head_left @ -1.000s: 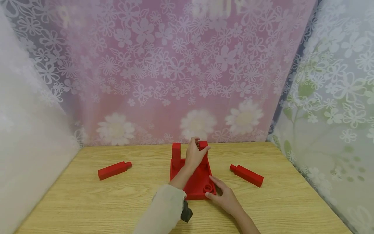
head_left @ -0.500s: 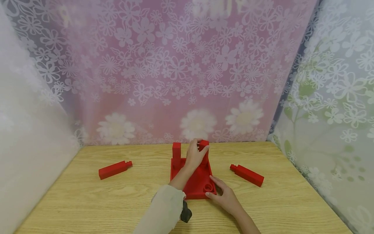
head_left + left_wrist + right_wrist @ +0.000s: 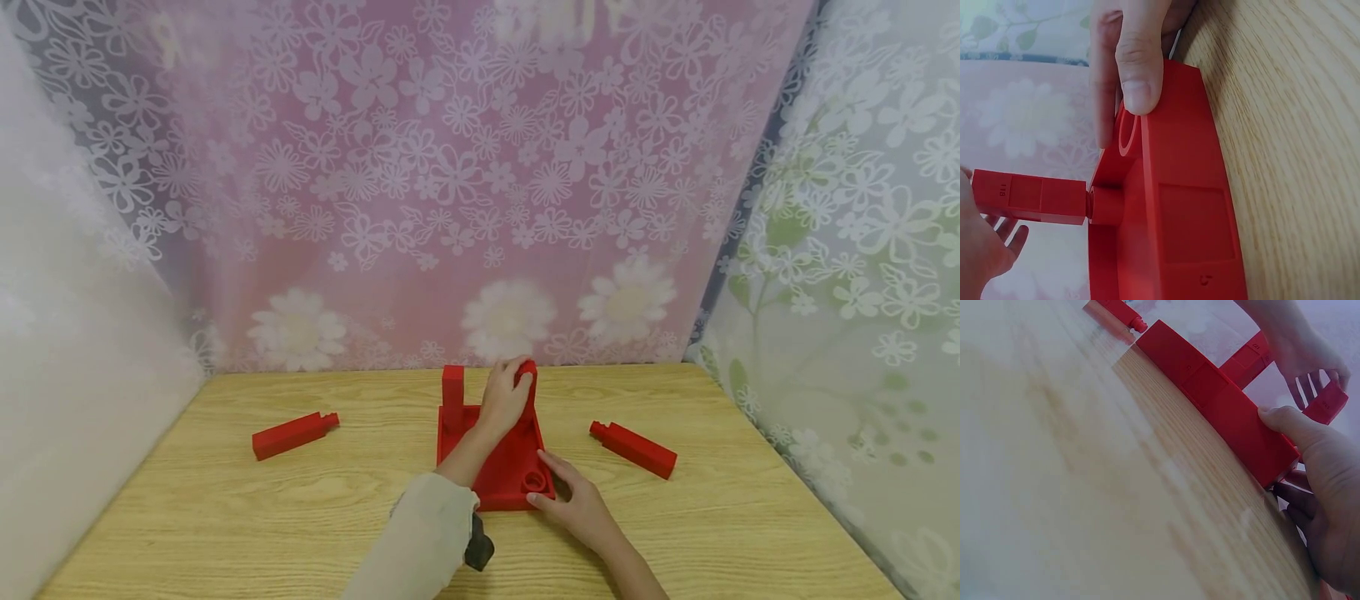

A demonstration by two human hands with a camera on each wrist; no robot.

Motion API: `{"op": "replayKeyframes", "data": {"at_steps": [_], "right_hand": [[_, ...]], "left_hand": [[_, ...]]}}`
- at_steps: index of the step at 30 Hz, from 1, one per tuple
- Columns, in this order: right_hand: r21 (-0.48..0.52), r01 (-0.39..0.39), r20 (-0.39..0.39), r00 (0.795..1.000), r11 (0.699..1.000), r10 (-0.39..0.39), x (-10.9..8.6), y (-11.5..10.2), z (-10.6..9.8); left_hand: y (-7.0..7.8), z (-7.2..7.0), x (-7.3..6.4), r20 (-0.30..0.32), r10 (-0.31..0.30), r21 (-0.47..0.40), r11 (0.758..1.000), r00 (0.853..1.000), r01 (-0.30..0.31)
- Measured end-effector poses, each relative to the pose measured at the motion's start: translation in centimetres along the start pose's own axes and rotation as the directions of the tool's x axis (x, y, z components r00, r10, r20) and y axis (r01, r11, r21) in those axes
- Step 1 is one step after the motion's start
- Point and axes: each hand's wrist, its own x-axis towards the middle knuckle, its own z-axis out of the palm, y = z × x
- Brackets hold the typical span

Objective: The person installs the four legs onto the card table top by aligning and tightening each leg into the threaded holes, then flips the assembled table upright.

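Note:
A shallow red square tray-like base lies on the table. At its far right corner stands a red square leg, its threaded end at a round socket in the left wrist view. My left hand grips this leg near its top, fingers curled round it. My right hand holds the base's near right corner, beside an unfilled socket ring. In the right wrist view its thumb presses the front wall. Another red leg stands upright at the far left corner. My left forearm hides the near left corner.
One loose red leg with a threaded end lies on the wooden table to the left. A second loose leg lies to the right. Flowered curtains hang behind and at the sides.
My left hand has shifted slightly, its fingers now closer round the far right leg. That leg appears to have turned a little. My right hand and the base have stayed put.

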Motion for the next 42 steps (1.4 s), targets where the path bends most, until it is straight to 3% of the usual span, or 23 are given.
{"op": "replayKeyframes", "data": {"at_steps": [11,32,42], "right_hand": [[0.016,-0.008,0.003,1.0,1.0,0.008,-0.07,-0.28,-0.11],[0.006,0.009,-0.001,1.0,1.0,-0.009,-0.1,-0.15,-0.13],[0.039,0.01,0.0,1.0,0.999,-0.01,-0.14,-0.25,-0.13]], "left_hand": [[0.49,-0.03,0.25,-0.076,-0.073,-0.021,0.997,0.994,0.071],[0.1,-0.55,-0.15,-0.031,-0.012,-0.1,0.995,0.999,0.009],[-0.05,-0.54,0.04,-0.016,-0.016,-0.042,0.999,1.0,0.016]]}}
